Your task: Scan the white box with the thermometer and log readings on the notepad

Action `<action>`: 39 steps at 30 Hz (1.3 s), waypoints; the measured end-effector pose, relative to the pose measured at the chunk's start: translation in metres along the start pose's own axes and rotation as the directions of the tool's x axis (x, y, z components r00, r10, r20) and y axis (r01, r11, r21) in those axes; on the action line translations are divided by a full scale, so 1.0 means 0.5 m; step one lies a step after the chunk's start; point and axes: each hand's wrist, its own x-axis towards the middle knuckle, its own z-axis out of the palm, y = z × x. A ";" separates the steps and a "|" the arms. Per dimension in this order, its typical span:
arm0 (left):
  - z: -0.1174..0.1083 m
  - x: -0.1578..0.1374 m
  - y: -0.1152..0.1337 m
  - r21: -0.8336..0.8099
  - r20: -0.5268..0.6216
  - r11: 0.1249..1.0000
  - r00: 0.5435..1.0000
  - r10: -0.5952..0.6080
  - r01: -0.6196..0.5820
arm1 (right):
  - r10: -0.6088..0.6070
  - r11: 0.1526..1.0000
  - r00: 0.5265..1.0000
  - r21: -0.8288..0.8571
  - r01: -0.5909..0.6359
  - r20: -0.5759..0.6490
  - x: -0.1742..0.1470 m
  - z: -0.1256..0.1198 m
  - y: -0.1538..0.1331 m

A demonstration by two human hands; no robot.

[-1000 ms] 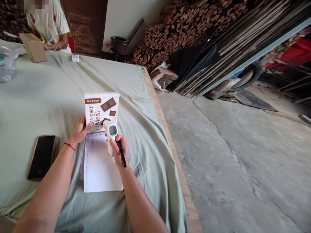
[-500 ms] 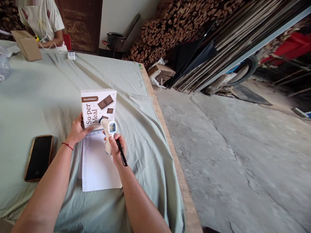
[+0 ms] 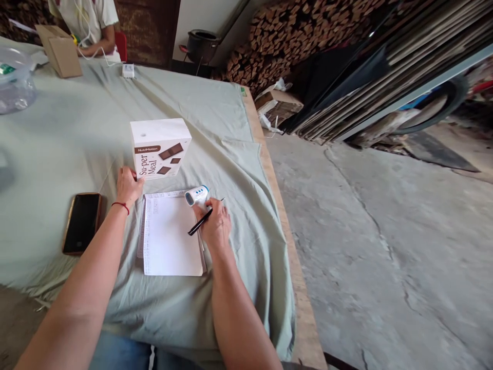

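A white "Su-per Meal" box (image 3: 162,146) stands upright on the cloth behind an open notebook (image 3: 173,239). My left hand (image 3: 129,186) is closed on the box's lower left corner, with its fingertips partly hidden. My right hand (image 3: 216,223) is low at the notebook's right edge, closed around a white and blue infrared thermometer (image 3: 197,195). The thermometer is tipped onto its side, its head over the page's upper right corner and its handle mostly hidden by my fingers. A black pen (image 3: 199,223) is also held in that hand, lying across the fingers.
A phone (image 3: 81,223) lies left of my left forearm. Farther back are a clear plastic tub (image 3: 15,85), a cardboard box (image 3: 59,51) and a small white device (image 3: 128,71). A co-worker (image 3: 94,25) sits at the far side. The table's wooden edge (image 3: 283,221) runs along the right.
My right hand has moved right and down, turning the thermometer from upright onto its side. The box now shows its top face, and my left hand remains at its lower left corner. The view has shifted.
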 end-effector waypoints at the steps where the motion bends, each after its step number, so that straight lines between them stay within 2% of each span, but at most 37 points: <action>1: -0.011 -0.005 0.002 0.008 0.062 1.000 0.998 -0.002 0.001 | -0.027 0.999 0.999 0.029 0.027 -0.031 -0.001 -0.005 -0.011; 4: -0.042 -0.038 0.006 0.012 0.244 0.996 0.966 0.087 -0.093 | -0.019 0.978 0.999 0.209 0.027 -0.043 -0.011 -0.016 -0.054; 8: -0.059 -0.098 0.005 -0.007 0.439 0.952 0.854 0.277 -0.305 | 0.047 0.876 0.991 0.472 -0.101 0.125 -0.044 0.003 -0.107; 12: -0.059 -0.120 -0.001 0.013 0.564 0.909 0.754 0.337 -0.417 | 0.083 0.821 0.959 0.526 -0.220 0.271 -0.077 0.058 -0.126; 14: -0.058 -0.119 -0.003 0.001 0.599 0.906 0.726 0.339 -0.424 | 0.126 0.826 0.944 0.495 -0.270 0.305 -0.090 0.082 -0.123; 17: -0.056 -0.117 -0.006 -0.002 0.607 0.907 0.720 0.335 -0.421 | 0.160 0.840 0.934 0.453 -0.299 0.320 -0.101 0.105 -0.111; 23: -0.055 -0.109 -0.004 -0.022 0.607 0.889 0.701 0.376 -0.458 | 0.111 0.905 0.963 0.375 -0.199 0.244 -0.100 0.127 -0.103; 29: -0.057 -0.089 0.003 -0.007 0.619 0.891 0.698 0.360 -0.453 | 0.072 0.919 0.975 0.366 -0.147 0.210 -0.085 0.129 -0.108; 39: -0.045 -0.093 -0.002 -0.030 0.594 0.891 0.708 0.381 -0.454 | 0.042 0.946 0.967 0.302 -0.120 0.253 -0.084 0.125 -0.103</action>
